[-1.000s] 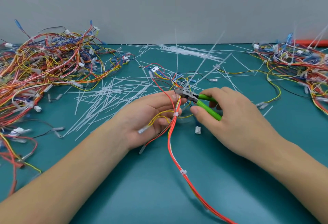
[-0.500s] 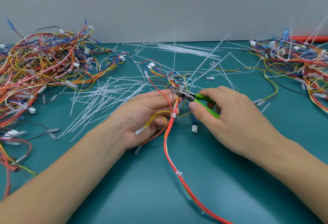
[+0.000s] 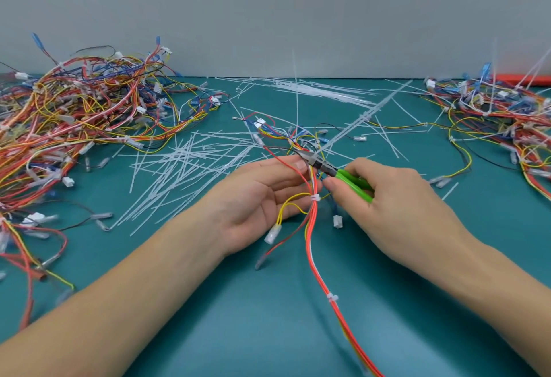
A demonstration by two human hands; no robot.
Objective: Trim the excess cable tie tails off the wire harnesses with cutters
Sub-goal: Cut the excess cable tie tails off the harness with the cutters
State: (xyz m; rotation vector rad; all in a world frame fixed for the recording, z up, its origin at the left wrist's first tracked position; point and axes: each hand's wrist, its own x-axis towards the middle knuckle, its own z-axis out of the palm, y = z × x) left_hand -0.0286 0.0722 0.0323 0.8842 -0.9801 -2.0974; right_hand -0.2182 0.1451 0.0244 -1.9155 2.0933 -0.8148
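Note:
A red, orange and yellow wire harness (image 3: 316,260) runs from the table's middle toward the near edge, bound by white cable ties (image 3: 315,197). My left hand (image 3: 262,200) lies palm up under it, thumb and fingers pinching the wires near their top. My right hand (image 3: 384,200) grips green-handled cutters (image 3: 351,178), whose metal jaws (image 3: 311,159) sit at the bundle just above my left thumb. A long white tie tail (image 3: 362,117) slants up and right from the jaws. Whether the jaws are closed on it I cannot tell.
A big heap of harnesses (image 3: 74,126) fills the left side and another heap (image 3: 504,120) the right. Cut white tie tails (image 3: 182,164) litter the teal mat (image 3: 226,317) between them. A grey wall stands behind. A small white connector (image 3: 337,221) lies below my right hand.
Both hands and the harness stay close together in the middle. The cutter jaws have edged a little further into the bundle above my left thumb.

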